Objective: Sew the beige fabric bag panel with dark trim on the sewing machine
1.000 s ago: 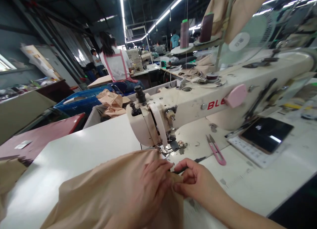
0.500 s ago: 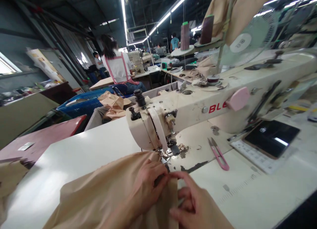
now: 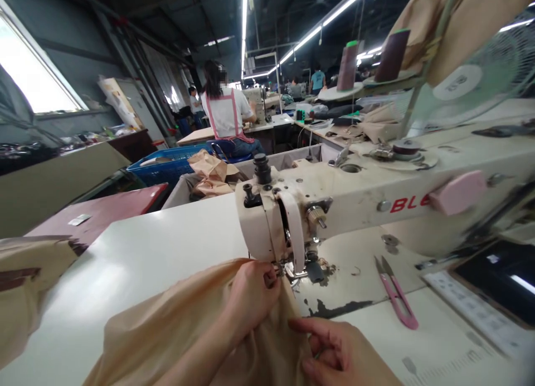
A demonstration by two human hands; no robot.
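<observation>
The sewing machine [image 3: 271, 219] is cut off at its right end, and a pink pad [image 3: 457, 192] on its arm covers part of the red letters. Its needle is too small to make out behind the metal parts. The tan cloth [image 3: 167, 319] lies in front of the sewing machine, its top corner at the foot and its near part out of view. The left hand [image 3: 253, 294], just in front of the foot, is curled narrow with the cloth in its grip; some of its fingertips are hidden. The right hand [image 3: 334, 350], to the right of the left and nearer the viewer, is half curled, its forefinger on the cloth's edge; whether the thumb pinches it I cannot tell.

The smooth white worktop [image 3: 167, 230] shines left of the sewing machine; dark patches mark the surface by its foot. Pink metal snips [image 3: 399, 302] lie to its front right, near a glossy black screen [image 3: 497, 277] that runs out of view. Beyond the sewing machine are a blue plastic basket [image 3: 163, 169], a seated person [image 3: 228, 116] and a dim hall under strip lights. Above its arm stand 2 tapering cones of dark thread [image 3: 348, 67], near a pale green, round-caged fan [image 3: 493, 85].
</observation>
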